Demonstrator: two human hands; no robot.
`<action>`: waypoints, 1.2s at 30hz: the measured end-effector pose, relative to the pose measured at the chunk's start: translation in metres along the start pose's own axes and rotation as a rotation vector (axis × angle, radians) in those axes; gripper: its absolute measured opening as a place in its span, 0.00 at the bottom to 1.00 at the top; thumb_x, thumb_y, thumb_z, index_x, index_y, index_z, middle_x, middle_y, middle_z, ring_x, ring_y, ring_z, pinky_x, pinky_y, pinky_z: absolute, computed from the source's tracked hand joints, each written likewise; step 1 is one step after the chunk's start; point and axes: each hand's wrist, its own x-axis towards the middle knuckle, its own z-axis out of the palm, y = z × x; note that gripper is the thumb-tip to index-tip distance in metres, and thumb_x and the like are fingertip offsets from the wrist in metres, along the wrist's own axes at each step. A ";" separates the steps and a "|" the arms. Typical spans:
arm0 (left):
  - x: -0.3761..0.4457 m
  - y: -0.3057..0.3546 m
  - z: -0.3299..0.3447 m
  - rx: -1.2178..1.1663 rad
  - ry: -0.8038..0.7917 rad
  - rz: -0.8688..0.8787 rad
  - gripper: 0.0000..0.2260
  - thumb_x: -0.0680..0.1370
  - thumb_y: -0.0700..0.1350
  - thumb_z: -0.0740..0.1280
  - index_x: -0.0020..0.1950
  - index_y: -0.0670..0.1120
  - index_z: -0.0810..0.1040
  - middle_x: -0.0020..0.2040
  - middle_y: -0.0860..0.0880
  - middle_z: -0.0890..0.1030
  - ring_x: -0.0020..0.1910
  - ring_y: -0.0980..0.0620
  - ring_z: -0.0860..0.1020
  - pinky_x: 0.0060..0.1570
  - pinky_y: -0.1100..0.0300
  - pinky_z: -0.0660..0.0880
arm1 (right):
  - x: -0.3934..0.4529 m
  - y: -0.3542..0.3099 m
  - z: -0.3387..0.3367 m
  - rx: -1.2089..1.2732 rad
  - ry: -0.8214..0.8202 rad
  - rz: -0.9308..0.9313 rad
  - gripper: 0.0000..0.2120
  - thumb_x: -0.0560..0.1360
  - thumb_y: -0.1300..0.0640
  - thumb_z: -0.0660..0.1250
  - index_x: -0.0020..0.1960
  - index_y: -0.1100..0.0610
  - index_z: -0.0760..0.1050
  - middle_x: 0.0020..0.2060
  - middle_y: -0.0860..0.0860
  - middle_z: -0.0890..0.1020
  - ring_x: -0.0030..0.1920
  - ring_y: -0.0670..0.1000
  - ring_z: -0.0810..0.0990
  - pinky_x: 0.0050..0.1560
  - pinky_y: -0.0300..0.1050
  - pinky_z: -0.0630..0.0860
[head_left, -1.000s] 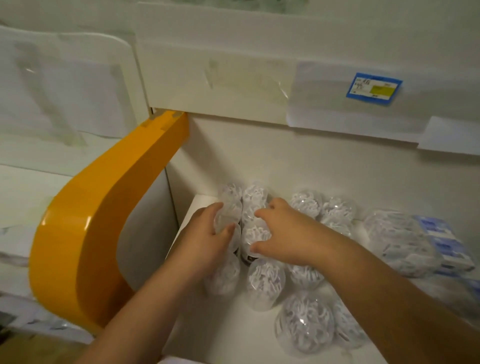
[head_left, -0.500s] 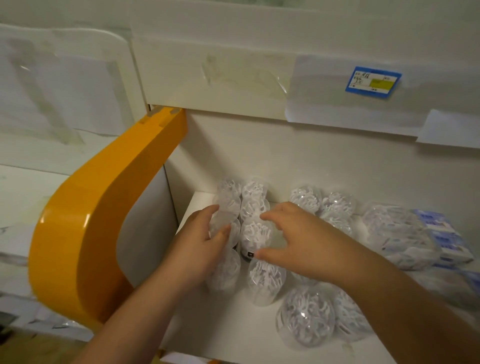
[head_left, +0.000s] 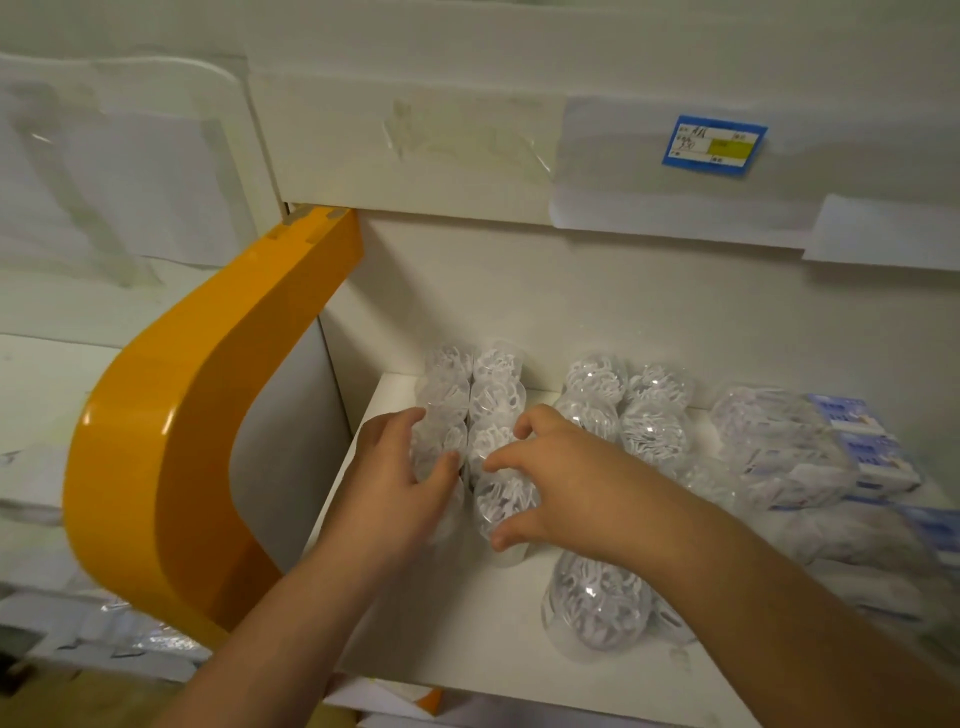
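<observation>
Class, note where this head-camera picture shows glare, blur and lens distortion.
Head view: glare spots on the orange panel; the shelf edges bow from the wide lens; the blue-labelled packs at right are blurred; small highlights sparkle on the clear tubs gripped by the left hand and right hand.

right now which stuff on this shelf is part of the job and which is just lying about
In the job:
left hand, gripping the left tub
right hand, curled round the right tub
tub rows behind them

Lying about:
blue packs
price tag
orange bracket
front tub, untouched
</observation>
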 end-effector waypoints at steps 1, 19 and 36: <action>0.001 0.001 0.001 0.004 0.006 -0.004 0.29 0.70 0.66 0.61 0.69 0.59 0.66 0.67 0.55 0.67 0.59 0.55 0.75 0.55 0.49 0.78 | 0.001 0.000 0.001 0.007 0.007 -0.006 0.35 0.65 0.36 0.75 0.69 0.38 0.68 0.67 0.42 0.62 0.59 0.47 0.74 0.57 0.50 0.76; -0.004 0.116 0.046 0.341 -0.101 0.468 0.22 0.79 0.52 0.63 0.72 0.51 0.68 0.71 0.53 0.68 0.69 0.53 0.67 0.65 0.62 0.63 | -0.049 0.125 -0.034 0.134 0.350 0.378 0.31 0.71 0.36 0.69 0.71 0.44 0.68 0.66 0.47 0.72 0.59 0.50 0.78 0.59 0.51 0.76; 0.033 0.134 0.098 0.491 -0.268 0.272 0.21 0.79 0.48 0.63 0.73 0.51 0.68 0.72 0.50 0.69 0.69 0.49 0.70 0.65 0.56 0.67 | -0.041 0.130 -0.032 0.204 0.215 0.423 0.29 0.68 0.45 0.68 0.67 0.51 0.68 0.60 0.51 0.76 0.52 0.54 0.79 0.50 0.51 0.78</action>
